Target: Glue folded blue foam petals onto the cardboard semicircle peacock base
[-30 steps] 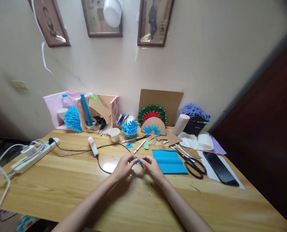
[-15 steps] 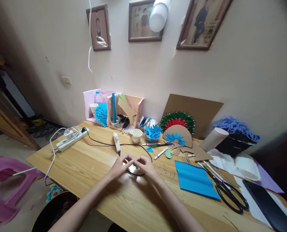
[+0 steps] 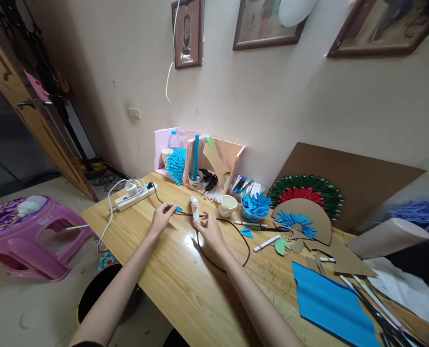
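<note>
Blue paper, a small folded piece, sits pinched at the fingertips of the left hand, held just above the counter; the right hand is at the white glue gun, fingers curled against its lower end, though whether they grip it or only touch it I cannot tell; the gun lies on the wood with its black cord looping toward the person.

How far along? Judging from the layout, well into it but not finished: one cardboard half-circle carries only a small fan of blue petals, so most of its face is bare; behind it a full green and red fan looks complete (a model, perhaps); a second blue fan stands by the pink box. The piece in hand is not yet glued anywhere.

Counting now: one glue gun; one power strip; one bowl of folded blue pieces, too many to count; two paper cups, one by the bowl and one at the back; two loose markers on the counter; one large blue sheet; one pink stool on the floor.
</note>
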`<action>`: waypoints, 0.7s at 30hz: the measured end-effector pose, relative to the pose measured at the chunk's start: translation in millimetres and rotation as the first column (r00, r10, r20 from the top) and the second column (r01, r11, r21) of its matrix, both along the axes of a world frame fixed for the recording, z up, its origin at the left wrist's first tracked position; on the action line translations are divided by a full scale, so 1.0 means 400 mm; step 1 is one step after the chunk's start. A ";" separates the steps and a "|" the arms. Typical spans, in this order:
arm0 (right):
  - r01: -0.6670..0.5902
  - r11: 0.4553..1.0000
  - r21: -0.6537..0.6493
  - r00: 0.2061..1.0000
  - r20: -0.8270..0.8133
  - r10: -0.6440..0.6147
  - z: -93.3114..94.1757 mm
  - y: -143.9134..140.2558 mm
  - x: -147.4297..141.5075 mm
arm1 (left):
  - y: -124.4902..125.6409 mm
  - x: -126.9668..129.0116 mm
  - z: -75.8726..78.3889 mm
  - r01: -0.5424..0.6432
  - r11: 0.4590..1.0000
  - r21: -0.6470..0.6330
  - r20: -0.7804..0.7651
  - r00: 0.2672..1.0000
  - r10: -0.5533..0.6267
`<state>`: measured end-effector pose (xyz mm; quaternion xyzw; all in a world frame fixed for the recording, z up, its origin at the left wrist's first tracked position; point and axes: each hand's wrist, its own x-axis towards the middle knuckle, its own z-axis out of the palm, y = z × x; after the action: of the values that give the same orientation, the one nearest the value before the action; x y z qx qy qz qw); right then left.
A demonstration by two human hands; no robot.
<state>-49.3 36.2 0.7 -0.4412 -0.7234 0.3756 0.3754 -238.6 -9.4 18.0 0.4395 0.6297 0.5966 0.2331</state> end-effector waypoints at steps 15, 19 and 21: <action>-0.046 0.977 -0.206 0.960 -0.278 -0.013 0.002 -0.029 0.116 | 0.104 0.033 -0.052 0.008 0.997 -0.077 0.001 1.000 -0.008; -0.059 0.965 -0.256 0.948 -0.316 -0.025 -0.035 -0.065 0.140 | 0.105 0.060 -0.056 0.083 0.992 -0.097 0.006 0.997 -0.083; -0.061 0.959 -0.277 0.951 -0.308 -0.028 -0.053 -0.073 0.138 | 0.101 0.073 -0.058 0.109 0.988 -0.109 -0.004 0.994 -0.110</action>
<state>5.7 7.0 -20.4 -0.4200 -0.5984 0.5426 0.4137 -209.5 31.1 -5.2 0.4629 0.6372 0.5458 0.2860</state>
